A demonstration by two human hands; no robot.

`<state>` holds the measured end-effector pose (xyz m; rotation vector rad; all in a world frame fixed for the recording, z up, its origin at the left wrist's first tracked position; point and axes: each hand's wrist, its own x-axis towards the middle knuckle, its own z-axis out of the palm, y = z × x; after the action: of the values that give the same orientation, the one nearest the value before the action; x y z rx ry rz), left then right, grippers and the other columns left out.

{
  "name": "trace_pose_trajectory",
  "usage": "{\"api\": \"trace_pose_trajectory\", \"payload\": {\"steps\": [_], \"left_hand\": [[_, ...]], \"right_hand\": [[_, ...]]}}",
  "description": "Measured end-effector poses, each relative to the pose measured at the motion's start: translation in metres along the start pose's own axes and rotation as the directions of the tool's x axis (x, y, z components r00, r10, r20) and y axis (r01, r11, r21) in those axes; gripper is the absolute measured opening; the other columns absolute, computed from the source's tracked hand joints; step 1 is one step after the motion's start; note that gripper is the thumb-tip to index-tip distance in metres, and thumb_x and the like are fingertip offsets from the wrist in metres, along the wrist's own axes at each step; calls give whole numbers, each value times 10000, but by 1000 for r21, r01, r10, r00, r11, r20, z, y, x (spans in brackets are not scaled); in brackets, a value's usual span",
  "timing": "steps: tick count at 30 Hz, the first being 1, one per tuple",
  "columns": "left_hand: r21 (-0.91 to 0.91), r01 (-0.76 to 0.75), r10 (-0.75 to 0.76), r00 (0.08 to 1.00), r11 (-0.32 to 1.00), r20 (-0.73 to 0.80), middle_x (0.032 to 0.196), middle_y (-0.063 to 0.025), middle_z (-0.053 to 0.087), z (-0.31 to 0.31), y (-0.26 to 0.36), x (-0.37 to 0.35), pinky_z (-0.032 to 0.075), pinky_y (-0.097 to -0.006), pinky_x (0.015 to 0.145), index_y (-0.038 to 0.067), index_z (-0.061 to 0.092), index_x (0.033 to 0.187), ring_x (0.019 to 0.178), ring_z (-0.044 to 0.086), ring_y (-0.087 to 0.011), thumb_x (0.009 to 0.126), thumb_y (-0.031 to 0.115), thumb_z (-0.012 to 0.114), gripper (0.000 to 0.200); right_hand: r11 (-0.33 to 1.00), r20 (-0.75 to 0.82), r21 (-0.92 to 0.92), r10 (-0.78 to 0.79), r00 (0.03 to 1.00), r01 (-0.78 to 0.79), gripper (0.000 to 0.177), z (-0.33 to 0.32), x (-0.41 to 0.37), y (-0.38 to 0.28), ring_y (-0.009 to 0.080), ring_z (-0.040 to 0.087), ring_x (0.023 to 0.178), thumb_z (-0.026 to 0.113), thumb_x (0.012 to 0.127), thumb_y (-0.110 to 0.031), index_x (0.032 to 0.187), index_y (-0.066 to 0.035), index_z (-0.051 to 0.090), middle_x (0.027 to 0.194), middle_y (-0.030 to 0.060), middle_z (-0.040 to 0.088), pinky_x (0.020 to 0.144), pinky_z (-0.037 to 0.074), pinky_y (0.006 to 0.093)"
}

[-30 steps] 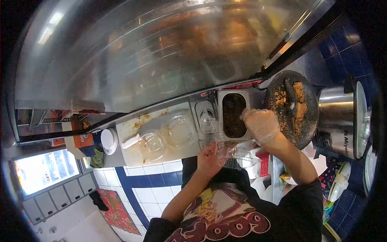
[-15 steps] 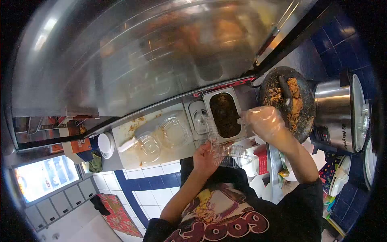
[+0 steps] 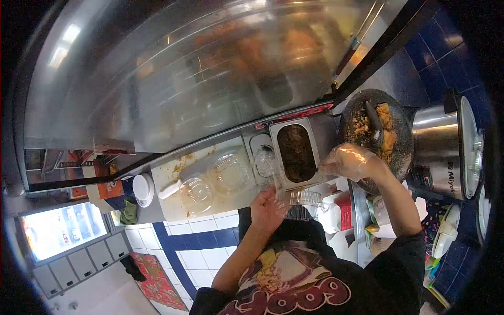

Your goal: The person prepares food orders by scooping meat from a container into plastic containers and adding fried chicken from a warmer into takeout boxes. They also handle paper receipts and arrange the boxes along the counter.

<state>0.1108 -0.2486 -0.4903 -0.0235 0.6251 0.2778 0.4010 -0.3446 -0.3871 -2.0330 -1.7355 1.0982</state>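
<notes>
Clock hours are read from the clear container. Nearest, at 6 o'clock, is the person's black printed T-shirt (image 3: 299, 286). The bare left hand (image 3: 266, 211) grasps a clear plastic container (image 3: 302, 203) by its left side, fingers bent around the edge. The container is just below the near end of a metal pan (image 3: 275, 128), which lies at 12 o'clock with dark food (image 3: 297, 152) inside. At 2 o'clock the right hand (image 3: 353, 161), in a clear glove, is beside the pan's near right corner with its fingers curled; whether it grips something cannot be told.

Just past 3 o'clock is a red-and-white box (image 3: 344, 212). At 11 o'clock a narrower metal insert (image 3: 262, 144) lies beside the pan. Between 9 and 10 o'clock, two more clear containers (image 3: 229, 173) lie on a stained white board (image 3: 170, 207), near a white handle (image 3: 169, 190).

Beyond the right hand, at 2 o'clock, a dark stone mortar (image 3: 403, 137) holds a pestle (image 3: 375, 126) and crumbly orange-brown food (image 3: 388, 140). A steel cooker (image 3: 438, 152) stands past it, towards 3 o'clock. Farther off at 9 o'clock glows a brightly lit panel (image 3: 63, 231).
</notes>
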Motion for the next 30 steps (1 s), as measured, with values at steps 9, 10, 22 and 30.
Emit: {"api": "trace_pose_trajectory", "payload": {"steps": [9,10,22,30], "left_hand": [[32,15,-14,1000,999,-19,1241,-229,583,18,4,-5,483,-540,990,39,578,1109,1199,541,-418,897,212,497,286],[31,17,-18,999,999,39,1270,-233,563,26,4,-6,482,-547,990,34,564,1123,1209,526,-438,900,219,495,297],[505,-45,117,987,862,-113,1248,-228,576,40,48,-65,568,-450,777,61,427,1277,999,654,-370,979,484,406,518],[822,-104,314,945,561,-94,1219,-202,609,57,73,-51,547,-346,652,57,316,1395,877,681,-290,968,610,357,699]], "right_hand": [[728,196,566,338,921,-387,343,-3,-21,-3,131,445,491,570,938,-332,851,-25,695,582,28,552,456,360,291],[705,165,582,386,908,-405,354,0,-25,-1,124,454,488,564,944,-343,869,-21,693,584,1,552,440,347,279],[356,26,909,468,883,-215,310,34,-53,8,24,385,443,684,911,-300,904,5,633,651,-43,505,380,274,192],[382,-194,924,474,859,-2,266,29,-60,-21,5,406,538,700,898,-231,945,23,637,712,-54,529,467,301,170]]}}
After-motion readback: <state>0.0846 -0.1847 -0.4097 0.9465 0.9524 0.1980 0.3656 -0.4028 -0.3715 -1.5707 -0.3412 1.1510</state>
